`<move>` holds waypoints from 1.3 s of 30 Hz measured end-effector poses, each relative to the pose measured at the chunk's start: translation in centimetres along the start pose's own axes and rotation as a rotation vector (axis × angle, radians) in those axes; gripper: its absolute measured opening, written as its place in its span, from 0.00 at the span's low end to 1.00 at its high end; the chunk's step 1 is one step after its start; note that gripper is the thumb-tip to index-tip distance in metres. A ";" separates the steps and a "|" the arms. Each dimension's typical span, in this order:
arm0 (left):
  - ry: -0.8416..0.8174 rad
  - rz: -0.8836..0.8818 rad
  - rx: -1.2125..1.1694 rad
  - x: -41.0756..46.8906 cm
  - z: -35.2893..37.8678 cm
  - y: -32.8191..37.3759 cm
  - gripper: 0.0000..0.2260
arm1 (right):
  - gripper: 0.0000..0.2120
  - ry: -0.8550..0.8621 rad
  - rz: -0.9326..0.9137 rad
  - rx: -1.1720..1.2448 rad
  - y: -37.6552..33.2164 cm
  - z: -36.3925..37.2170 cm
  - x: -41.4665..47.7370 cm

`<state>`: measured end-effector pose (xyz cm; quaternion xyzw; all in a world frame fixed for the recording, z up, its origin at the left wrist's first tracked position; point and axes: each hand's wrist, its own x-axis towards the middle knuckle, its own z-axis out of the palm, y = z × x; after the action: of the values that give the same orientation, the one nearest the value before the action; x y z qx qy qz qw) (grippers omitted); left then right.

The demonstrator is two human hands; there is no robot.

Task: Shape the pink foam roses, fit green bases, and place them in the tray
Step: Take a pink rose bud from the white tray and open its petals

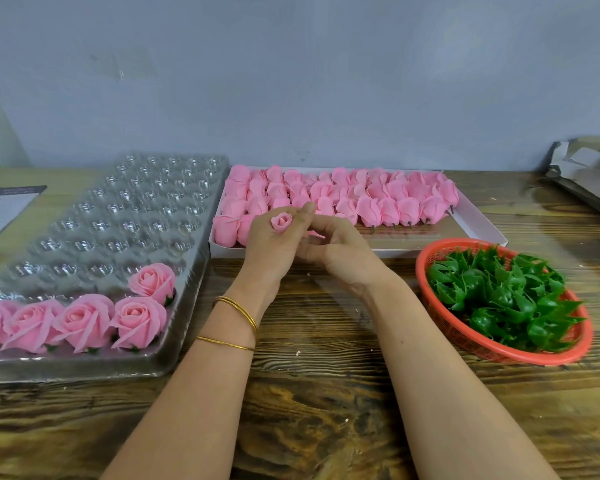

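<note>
Your left hand (271, 245) grips the rosebud (282, 221), which pokes from its fist, just before the bud box (478, 225); your right hand (340, 252) curls alongside, its grip unclear.

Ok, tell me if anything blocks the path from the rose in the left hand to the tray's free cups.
Nothing visible does. The rose sits in the left hand; only bare table lies between it and the clear tray.

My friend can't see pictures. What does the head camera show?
A left hand and right hand hold a small pink rosebud over a wooden table. Five finished roses sit in a clear tray at left; a box of pink buds lies behind, a red basket of green bases at right.
</note>
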<state>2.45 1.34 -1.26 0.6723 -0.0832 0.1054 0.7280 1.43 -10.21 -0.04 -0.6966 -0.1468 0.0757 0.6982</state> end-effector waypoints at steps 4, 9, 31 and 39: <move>0.017 -0.021 0.025 0.2 0.0 -0.3 0.16 | 0.20 0.025 0.004 -0.022 -0.1 0.0 0.1; 0.029 -0.055 -0.028 0.1 0.2 -0.4 0.20 | 0.19 0.068 -0.007 -0.095 0.0 0.2 0.3; 0.038 0.067 0.115 0.0 0.1 -0.2 0.10 | 0.12 0.229 -0.014 -0.043 -1.1 0.3 0.2; -0.014 0.066 0.280 -0.6 0.6 0.4 0.08 | 0.05 0.283 -0.094 -0.066 -0.8 0.4 0.4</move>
<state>1.74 0.76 -1.03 0.7650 -0.0947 0.1355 0.6224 1.57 -9.74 0.83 -0.7154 -0.0814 -0.0609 0.6912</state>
